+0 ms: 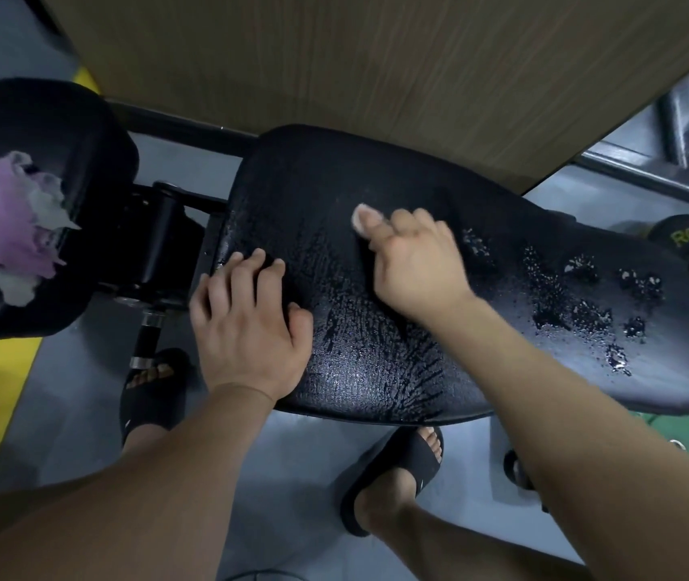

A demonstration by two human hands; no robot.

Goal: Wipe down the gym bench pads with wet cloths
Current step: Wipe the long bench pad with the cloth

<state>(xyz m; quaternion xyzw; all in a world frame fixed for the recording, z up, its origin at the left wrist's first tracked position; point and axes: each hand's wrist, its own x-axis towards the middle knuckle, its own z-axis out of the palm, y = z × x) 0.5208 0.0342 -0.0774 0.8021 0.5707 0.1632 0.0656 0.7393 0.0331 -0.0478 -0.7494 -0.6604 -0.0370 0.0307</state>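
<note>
Wiping the bench pad [376,371], we pinch a small white cloth [359,217] in the grip of the right hand [416,266]; the left hand [246,325] rests flat, empty. We should sweep toward the droplets [577,299].

The right half of the long bench pad [439,337] lay open to you, beaded only with water droplets [577,299]. Your left hand [246,325] lay spread on the pad's left end, and your right hand [409,262], curled over a white cloth [360,215], took its middle. Just behind the pad's far edge a wood-grain panel [334,69] closed that side. Off the pad's left end a black hinge bracket [154,245] filled the gap to the seat pad [82,132]. Beyond the pad's far right corner stood a metal frame [669,165] and a weight plate [688,236].
</note>
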